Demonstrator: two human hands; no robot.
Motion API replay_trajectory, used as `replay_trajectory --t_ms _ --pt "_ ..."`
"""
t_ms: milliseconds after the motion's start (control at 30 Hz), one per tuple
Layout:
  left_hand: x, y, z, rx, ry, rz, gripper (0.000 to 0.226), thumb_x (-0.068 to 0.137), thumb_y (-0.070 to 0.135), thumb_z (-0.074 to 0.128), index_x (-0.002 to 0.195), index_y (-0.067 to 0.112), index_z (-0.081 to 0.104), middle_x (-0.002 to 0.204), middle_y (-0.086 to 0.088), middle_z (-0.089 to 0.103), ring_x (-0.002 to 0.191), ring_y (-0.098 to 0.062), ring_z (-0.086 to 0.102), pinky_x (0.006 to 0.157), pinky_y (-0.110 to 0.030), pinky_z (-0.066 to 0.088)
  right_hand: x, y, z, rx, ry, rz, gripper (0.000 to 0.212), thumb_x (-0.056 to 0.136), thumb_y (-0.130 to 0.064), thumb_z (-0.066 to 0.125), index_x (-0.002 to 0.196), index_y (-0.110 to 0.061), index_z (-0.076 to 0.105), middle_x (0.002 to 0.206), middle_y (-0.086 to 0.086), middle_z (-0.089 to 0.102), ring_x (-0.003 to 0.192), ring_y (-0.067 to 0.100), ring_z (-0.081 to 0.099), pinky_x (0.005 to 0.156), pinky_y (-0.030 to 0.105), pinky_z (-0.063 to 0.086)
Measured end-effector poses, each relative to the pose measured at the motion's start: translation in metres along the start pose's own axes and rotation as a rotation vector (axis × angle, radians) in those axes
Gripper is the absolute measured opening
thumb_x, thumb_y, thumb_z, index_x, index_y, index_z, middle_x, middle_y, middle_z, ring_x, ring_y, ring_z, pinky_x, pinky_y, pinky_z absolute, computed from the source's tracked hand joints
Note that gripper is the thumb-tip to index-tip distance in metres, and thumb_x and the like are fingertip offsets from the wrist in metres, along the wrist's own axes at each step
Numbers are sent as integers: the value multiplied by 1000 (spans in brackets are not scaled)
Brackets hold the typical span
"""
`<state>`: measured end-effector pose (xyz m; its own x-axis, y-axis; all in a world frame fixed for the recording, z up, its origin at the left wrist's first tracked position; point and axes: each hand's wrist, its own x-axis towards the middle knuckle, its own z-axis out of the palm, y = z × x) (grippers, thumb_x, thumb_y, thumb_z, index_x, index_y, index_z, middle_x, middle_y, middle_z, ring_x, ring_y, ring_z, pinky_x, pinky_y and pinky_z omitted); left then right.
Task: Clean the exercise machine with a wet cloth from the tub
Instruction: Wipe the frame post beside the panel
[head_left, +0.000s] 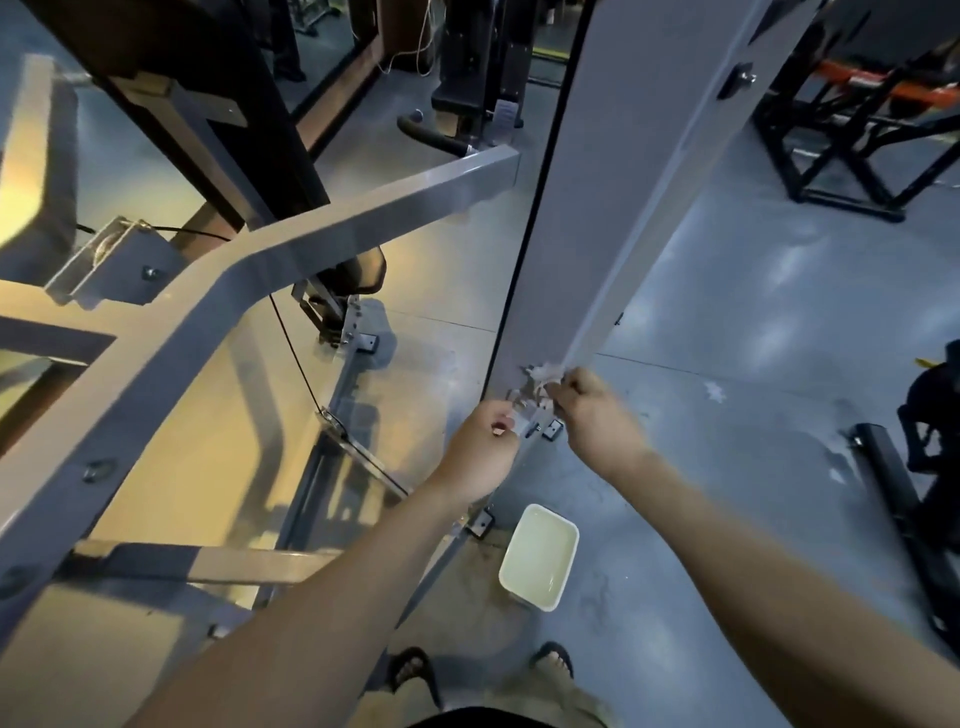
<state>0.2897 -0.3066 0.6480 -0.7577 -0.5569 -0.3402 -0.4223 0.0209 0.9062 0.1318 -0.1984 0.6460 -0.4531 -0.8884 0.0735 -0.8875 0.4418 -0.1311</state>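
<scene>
A person cleaning a gym stands over the grey exercise machine (363, 208), both arms stretched down toward the foot of its tall upright panel (597, 208). The left hand (483, 447) and right hand (592, 415) each pinch an end of a pale, bunched cloth (537, 387), fingers curled round it, holding it against or just in front of the panel's lower edge; which of the two cannot be told. The white tub (571, 527) sits on the floor (727, 467) directly below, close to the machine's base and near the person's sandalled feet (413, 670), with pale water in it.

The job appears to be in its early or middle stretch: the cloth is out of the tub and at the machine, but nothing shows which surfaces are already wiped. The long angled frame bars and the seat look likely to remain. A thin black cable (291, 343) and the crossing bars crowd the left side, and a black rack (857, 130) stands well apart behind.
</scene>
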Motion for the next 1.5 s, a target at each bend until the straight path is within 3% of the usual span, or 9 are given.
replay_trajectory --t_ms 100,233,400,600,733,933,1067,1200,1500 --pt "1 -15 6 39 -27 7 44 100 9 57 143 13 50 137 -3 57 123 -17 56 96 -20 42 -26 8 6 383 -74 188 19 94 0 62 107 -9 73 93 8 63 90 32 62 76 25 41" --pt "-1 -27 29 51 -77 27 43 97 7 64 138 8 53 128 0 60 115 -11 59 79 5 36 -59 9 5 781 -147 460 13 98 -10 64 87 -16 62 66 5 59 58 18 49 61 30 41" --pt "0 -31 62 -6 -106 -53 33 94 19 68 127 16 65 118 4 70 108 -10 66 99 -22 52 -74 13 23 1152 -58 613 15 100 -6 62 97 -20 62 78 -1 72 67 13 67 70 35 55" --pt "0 -31 63 74 62 -120 13 103 27 59 105 20 70 93 9 70 83 -1 64 73 -9 52 -73 18 40 1412 16 765 6 99 -13 66 104 -13 62 76 7 70 59 17 63 63 33 56" --pt "2 -32 62 -156 153 -247 13 106 25 55 103 25 68 100 -1 76 96 -20 74 92 -48 60 -66 13 55 1445 12 738 9 104 -23 59 108 -18 66 75 4 67 61 16 60 59 30 51" --pt "18 -16 55 -304 83 -226 36 106 8 46 89 16 77 99 -20 75 96 -44 70 94 -65 54 -58 -7 56 1426 -57 585 12 98 -19 70 108 -13 70 95 9 76 92 29 73 85 48 61" --pt "30 -6 43 -320 47 -225 21 104 10 53 94 16 71 94 -14 73 92 -39 70 94 -61 53 -31 -9 69 1311 132 850 23 91 -35 70 87 -14 64 81 9 71 83 31 72 84 58 58" --pt "38 -14 22 77 -56 -232 14 103 18 52 111 20 63 106 -1 68 97 -20 66 84 -32 54 -9 -22 83 1296 262 1012 32 82 -45 67 98 -20 55 88 4 67 83 24 70 84 56 59" --pt "48 -33 -10 266 -201 -244 23 97 15 48 106 20 69 109 -1 69 102 -24 65 96 -46 56 51 -40 91 899 384 1035 24 97 -15 57 75 -13 48 70 4 58 63 22 51 48 20 30"
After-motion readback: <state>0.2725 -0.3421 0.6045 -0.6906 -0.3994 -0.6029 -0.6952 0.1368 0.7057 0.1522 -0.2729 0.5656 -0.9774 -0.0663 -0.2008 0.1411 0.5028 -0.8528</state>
